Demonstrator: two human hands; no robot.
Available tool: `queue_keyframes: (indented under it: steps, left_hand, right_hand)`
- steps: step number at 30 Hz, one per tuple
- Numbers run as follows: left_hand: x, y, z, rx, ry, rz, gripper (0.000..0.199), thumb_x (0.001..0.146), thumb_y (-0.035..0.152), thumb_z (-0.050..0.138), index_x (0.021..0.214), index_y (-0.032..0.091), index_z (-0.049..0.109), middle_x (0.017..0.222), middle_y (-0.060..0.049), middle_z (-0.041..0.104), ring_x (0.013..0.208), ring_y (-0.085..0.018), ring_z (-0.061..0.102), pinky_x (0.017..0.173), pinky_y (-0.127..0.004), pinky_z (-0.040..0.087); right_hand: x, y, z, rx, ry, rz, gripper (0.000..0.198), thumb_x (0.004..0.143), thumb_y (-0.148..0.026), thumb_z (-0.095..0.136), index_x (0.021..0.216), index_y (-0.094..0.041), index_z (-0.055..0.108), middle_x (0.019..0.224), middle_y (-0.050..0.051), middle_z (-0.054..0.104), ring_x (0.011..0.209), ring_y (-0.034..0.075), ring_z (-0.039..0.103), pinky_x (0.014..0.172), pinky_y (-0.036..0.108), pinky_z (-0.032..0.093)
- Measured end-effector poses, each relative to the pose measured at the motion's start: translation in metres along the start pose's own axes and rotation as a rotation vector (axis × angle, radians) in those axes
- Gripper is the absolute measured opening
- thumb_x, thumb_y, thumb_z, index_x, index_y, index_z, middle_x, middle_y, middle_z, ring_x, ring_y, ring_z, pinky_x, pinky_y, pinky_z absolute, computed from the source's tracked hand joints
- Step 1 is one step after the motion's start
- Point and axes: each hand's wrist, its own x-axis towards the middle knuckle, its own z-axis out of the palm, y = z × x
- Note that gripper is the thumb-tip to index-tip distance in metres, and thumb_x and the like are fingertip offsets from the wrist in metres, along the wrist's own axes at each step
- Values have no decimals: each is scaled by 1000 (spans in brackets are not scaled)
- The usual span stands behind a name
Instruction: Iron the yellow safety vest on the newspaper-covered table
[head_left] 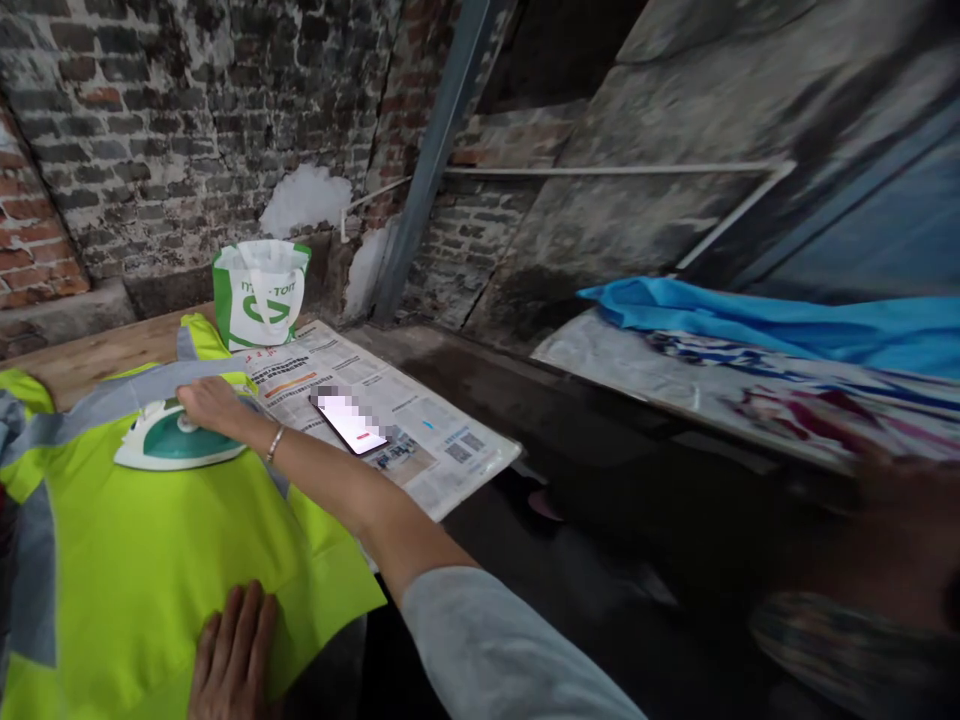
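Note:
My right hand, with a bracelet at the wrist, grips the handle of a white and green iron. The iron rests on a neon yellow hi-vis garment with grey reflective strips, near its upper part. At the bottom of the view my left hand lies flat on the lower part of the garment, fingers stretched out and holding nothing. The iron's soleplate is hidden against the cloth.
A white and green bag stands behind the garment. A lit phone lies on newspaper. Across a dark gap, a second table bears blue cloth and patterned fabric. Another person's blurred arm reaches in at right.

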Motion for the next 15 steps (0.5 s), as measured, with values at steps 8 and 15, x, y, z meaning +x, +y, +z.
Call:
queue_keyframes:
  steps: [8, 15]
  left_hand:
    - [1, 2, 2, -75, -10, -57, 75, 100, 25, 47, 170, 25, 22, 147, -6, 68, 137, -24, 61, 117, -40, 39]
    - [-3, -5, 6, 19, -22, 40, 72, 98, 22, 52, 167, 18, 32, 151, -9, 64, 141, -26, 57, 118, -39, 36]
  right_hand:
    - [49, 13, 14, -25, 129, 78, 32, 105, -19, 49, 125, -12, 73, 119, 18, 77, 118, 27, 70, 98, 36, 54]
    - [-1, -9, -22, 6, -102, 51, 37, 92, -28, 72, 126, -12, 74, 124, 18, 78, 118, 29, 73, 92, 33, 57]
